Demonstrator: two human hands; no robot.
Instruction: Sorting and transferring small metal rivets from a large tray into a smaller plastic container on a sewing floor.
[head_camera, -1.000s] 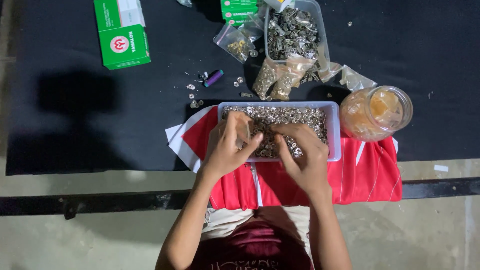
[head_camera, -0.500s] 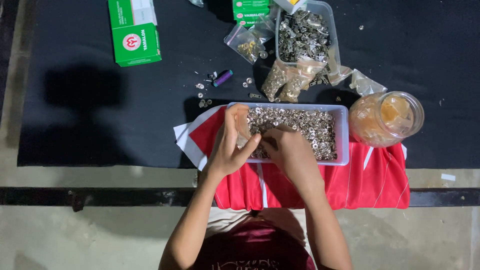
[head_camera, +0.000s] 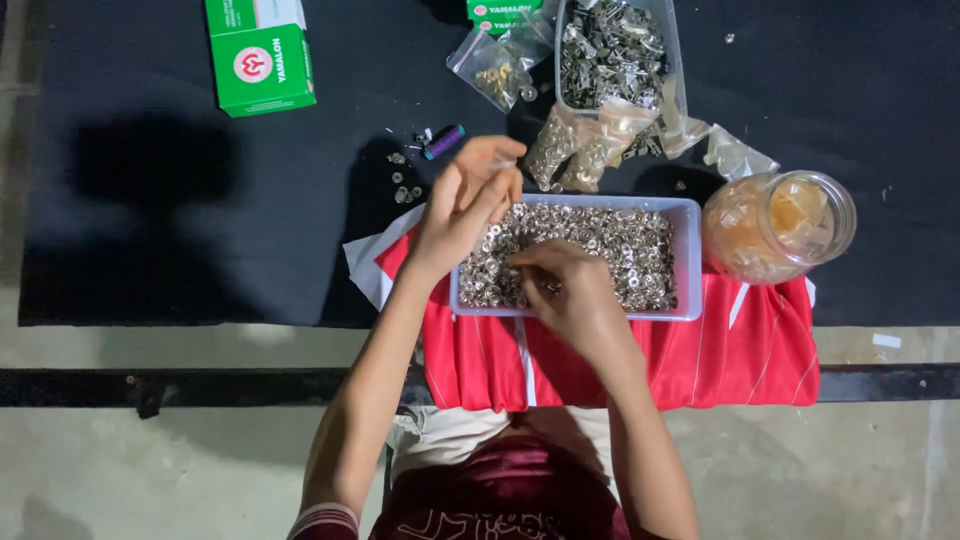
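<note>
**Hands in the snap tray: left lifted, right digging**

Left hand now sits at the tray's far-left corner, fingers bunched as if pinching something small; can't tell if it actually holds a piece. A second ago both hands were together at the tray's near edge, so the left has come up and away from the tray's near edge while the right stayed down. Right hand is curled over the near-middle of the tray, fingertips in the heap; grip contents hidden.

My read: one piece picked out, next one being fished for.

The shallow clear tray is full of small silver ring snaps and rests on a folded red cloth at the table's near edge.

Left to right, relative to the tray:
- 1 full green box far left and back; a second green box cut off at the top edge
- a few loose snaps and 1 small purple item just left-back
- about 5 small plastic bags; one, with brass bits, directly behind
- 1 clear tub of metal parts behind
- 1 clear jar touching-close on the right

Snaps in the tray: too many to count.
</note>
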